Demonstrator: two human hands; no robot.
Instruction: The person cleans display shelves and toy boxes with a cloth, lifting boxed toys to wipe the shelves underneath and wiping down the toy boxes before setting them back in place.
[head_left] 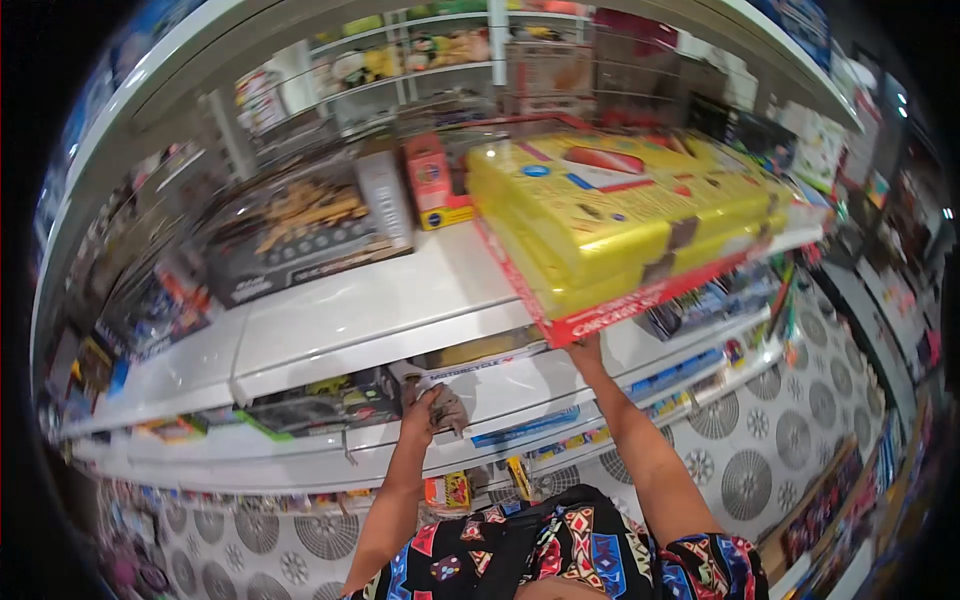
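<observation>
Facing a white shelf (340,305) indoors, my right hand (583,350) reaches under the yellow box (610,215), finger spread hidden; my left hand (424,408) pinches grey cloth (450,410).

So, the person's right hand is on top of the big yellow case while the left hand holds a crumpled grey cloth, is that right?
Not quite: the head view shows the right hand at the underside of the big yellow case, by its red lower edge, not on top. The left hand does hold a crumpled grey cloth.
</observation>
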